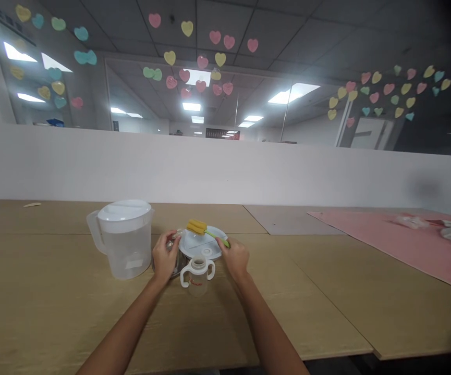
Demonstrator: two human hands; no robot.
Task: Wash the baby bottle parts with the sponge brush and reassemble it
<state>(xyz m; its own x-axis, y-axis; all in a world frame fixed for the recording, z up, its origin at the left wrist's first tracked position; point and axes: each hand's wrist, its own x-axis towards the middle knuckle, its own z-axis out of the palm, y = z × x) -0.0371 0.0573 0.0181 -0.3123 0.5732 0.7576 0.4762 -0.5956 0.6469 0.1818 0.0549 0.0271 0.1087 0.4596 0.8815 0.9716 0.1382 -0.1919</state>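
Observation:
My right hand (236, 257) grips the green handle of a bottle brush (196, 227), whose yellow sponge head points left toward my other hand. Between the fingertips of my left hand (165, 257) is a small clear piece (178, 234); its exact kind is too small to make out. A clear baby bottle (197, 278) with a white two-handled collar stands upright, uncapped, just in front. Behind it is a round white dish or lid (219, 235). Partly hidden by my left hand lies a shiny metal dish (181, 266).
A lidded translucent pitcher (128, 245) stands to the left, its handle facing left. On the far right a pink mat (385, 245) carries crumpled plastic and cloth. A white wall (225, 172) with windows above it borders the back of the wooden table (72, 317).

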